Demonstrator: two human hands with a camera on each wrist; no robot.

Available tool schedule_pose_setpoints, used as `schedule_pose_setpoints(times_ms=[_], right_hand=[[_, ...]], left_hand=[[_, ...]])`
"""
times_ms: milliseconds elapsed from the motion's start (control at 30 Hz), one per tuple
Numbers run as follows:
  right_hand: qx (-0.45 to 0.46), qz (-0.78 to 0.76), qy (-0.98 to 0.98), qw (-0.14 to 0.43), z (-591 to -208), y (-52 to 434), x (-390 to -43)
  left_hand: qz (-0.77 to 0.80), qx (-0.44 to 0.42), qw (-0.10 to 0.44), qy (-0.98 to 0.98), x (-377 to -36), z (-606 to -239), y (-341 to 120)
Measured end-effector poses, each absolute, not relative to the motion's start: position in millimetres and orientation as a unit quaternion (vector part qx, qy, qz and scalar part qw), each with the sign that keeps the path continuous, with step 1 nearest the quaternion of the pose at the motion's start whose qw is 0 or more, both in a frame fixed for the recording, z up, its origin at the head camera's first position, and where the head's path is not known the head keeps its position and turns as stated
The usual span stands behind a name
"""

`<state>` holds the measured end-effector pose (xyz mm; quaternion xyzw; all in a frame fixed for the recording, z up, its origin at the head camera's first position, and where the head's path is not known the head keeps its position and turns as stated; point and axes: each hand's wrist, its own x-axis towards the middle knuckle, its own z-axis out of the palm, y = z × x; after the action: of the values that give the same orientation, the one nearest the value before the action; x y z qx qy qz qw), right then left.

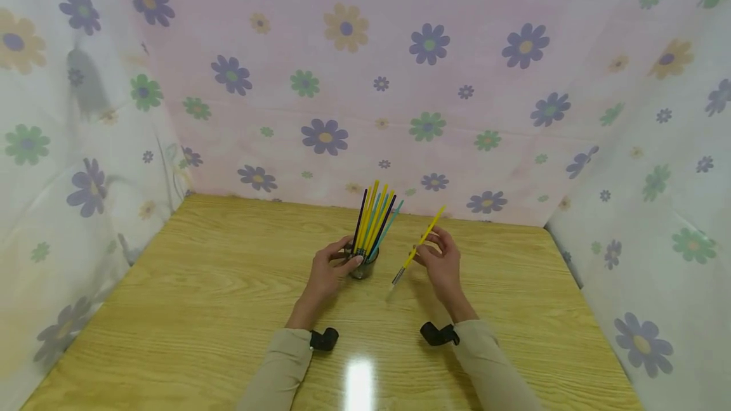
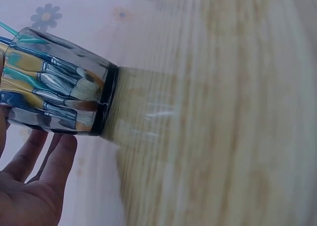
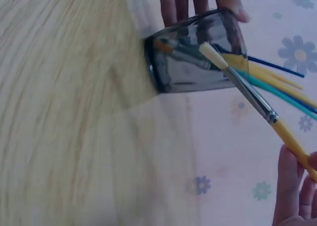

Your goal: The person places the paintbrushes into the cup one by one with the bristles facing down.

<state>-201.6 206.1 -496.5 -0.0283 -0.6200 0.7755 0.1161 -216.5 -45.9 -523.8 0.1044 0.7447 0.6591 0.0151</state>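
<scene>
step: we judge one yellow brush [image 1: 419,247] is out of the glass cup [image 1: 363,266], mid-handling | right hand [image 1: 440,261] pinches its handle, bristles down above the table [image 1: 200,284] | left hand [image 1: 328,269] curled round cup, toward far edge, centre | next: needs steady cup, clean tip aim | cup packed with yellow, teal, dark handles

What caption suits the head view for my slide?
Left hand steadies a glass; right hand holds a yellow paintbrush.

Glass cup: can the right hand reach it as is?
Probably not freely: the right hand pinches a yellow brush, and the left hand already holds the glass cup. Table gap between looks bare.
</scene>
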Motion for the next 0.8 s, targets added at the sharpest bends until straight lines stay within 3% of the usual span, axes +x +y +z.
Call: schedule_pose_setpoints(times_ms=[367, 800], right_hand=[[0.067, 0.775, -0.572, 0.259, -469.5, 185.6, -200.8], [0.122, 0.725, -0.606, 0.304, -474.8, 148.1, -215.0]], left_hand=[[0.667, 0.098, 0.026, 0.738, -211.3, -521.2, -40.9], [0.665, 0.100, 0.017, 0.740, -212.9, -522.7, -44.1]])
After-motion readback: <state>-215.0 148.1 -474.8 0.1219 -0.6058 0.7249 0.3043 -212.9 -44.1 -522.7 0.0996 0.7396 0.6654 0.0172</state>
